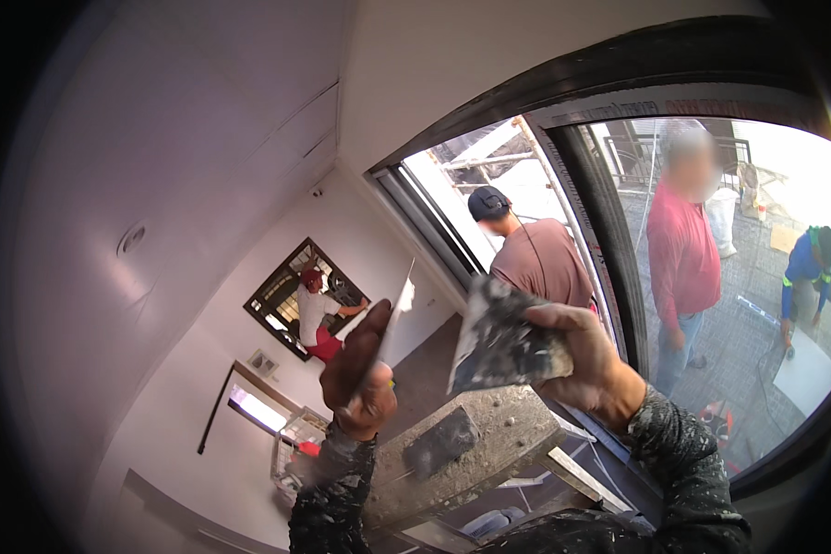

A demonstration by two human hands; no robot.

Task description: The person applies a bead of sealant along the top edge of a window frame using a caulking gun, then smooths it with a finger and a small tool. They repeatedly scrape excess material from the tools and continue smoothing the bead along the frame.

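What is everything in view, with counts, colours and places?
Thin plate: 1, pale, edge-on in left hand
Scraper plate: 1, dark with white smears, in right hand
Plank: 1, grey-brown, below the hands
Block: 1, dark, on the plank
Large window: 1, dark-framed, right
Small window: 1, dark-framed, far wall
People: 4, pink, brown and blue tops right, white top at small window
Sheet: 1, white, outside, right
Sack: 1, white, outside, right
Round fixture: 1, pale, ceiling
Smaller clutter: count unclear
Left hand: 1, partly shadowed, centre
Right hand: 1, brighter, right of centre
Sleeves: 2, dark with white specks, bottom
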